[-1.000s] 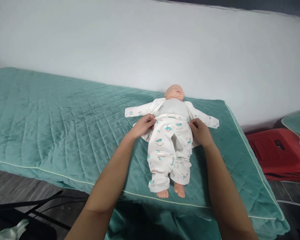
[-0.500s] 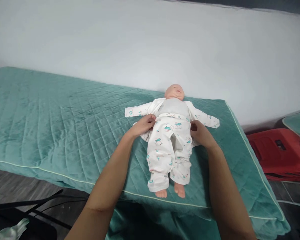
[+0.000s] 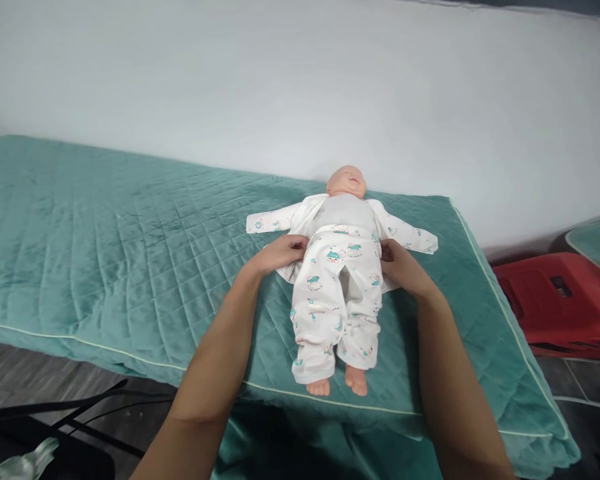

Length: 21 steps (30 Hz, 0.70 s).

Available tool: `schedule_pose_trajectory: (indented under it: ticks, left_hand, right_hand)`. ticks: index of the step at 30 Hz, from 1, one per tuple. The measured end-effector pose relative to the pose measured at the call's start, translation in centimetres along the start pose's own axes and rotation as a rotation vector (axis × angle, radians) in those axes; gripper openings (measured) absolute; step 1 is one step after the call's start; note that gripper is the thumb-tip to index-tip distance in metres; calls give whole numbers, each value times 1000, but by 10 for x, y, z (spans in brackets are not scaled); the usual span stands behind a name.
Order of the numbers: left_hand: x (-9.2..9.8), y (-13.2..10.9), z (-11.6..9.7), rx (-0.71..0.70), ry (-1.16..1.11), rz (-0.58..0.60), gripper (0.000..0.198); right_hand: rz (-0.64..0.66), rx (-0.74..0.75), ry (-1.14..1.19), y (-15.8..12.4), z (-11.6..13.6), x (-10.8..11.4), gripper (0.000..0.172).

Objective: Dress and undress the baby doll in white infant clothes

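A baby doll (image 3: 347,182) lies on its back, head toward the wall and bare feet toward me. It wears white printed pants (image 3: 320,293) pulled high over the belly, and a white jacket (image 3: 405,233) spread open with both sleeves stretched out sideways. My left hand (image 3: 286,253) is at the waist on the left side, fingers curled against the cloth between pants and jacket. At the opposite hip, my right hand (image 3: 399,264) has its fingers bent and closed on the side of the pants. The fingertips of both hands are partly hidden.
A green quilted cover (image 3: 130,247) with pale piping lies over the bed, which stands against a white wall (image 3: 260,87). On the floor to the right is a red plastic case (image 3: 555,300). A black frame (image 3: 60,410) stands at the lower left.
My left hand has shifted slightly down and left along the doll's waist, its fingers closer together. My right hand stays at the other hip. The view has shifted a little.
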<state>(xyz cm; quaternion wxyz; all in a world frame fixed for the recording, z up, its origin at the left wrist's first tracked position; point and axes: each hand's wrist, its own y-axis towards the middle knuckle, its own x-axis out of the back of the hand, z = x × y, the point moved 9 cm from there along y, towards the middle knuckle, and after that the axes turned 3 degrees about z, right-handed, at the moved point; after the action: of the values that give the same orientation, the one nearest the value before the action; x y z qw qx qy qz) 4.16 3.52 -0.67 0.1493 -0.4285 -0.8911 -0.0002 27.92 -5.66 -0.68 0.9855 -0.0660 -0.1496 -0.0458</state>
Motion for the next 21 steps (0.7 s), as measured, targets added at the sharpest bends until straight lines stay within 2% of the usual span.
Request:
schedule_pose_trajectory:
  ticks: [3, 6, 9, 11, 14, 17, 19, 21]
  left_hand:
    - [3, 0, -1, 17, -6, -66, 8]
    - [7, 2, 5, 60, -192, -198, 15]
    - [12, 3, 18, 166, -331, -346, 13]
    - [12, 3, 22, 211, -359, -390, 9]
    - [10, 6, 22, 228, -351, -359, 10]
    - [7, 9, 19, 218, -293, -263, 12]
    - [5, 12, 16, 216, -250, -184, 8]
    - [4, 16, 14, 240, -201, -99, 12]
  right_hand:
    - [-29, -21, 14, 1, -3, 1, 31]
    - [-78, -76, 16, 4, -11, 4, 25]
    - [-180, -118, -76, 7, -18, 12, 22]
    - [-243, -117, -174, 8, -19, 16, 24]
    - [-258, -81, -317, 11, -15, 16, 27]
    - [-207, -92, -447, 15, -9, 15, 25]
    - [-115, -129, -480, 18, -6, 12, 18]
    - [14, -172, -418, 23, -6, 8, 13]
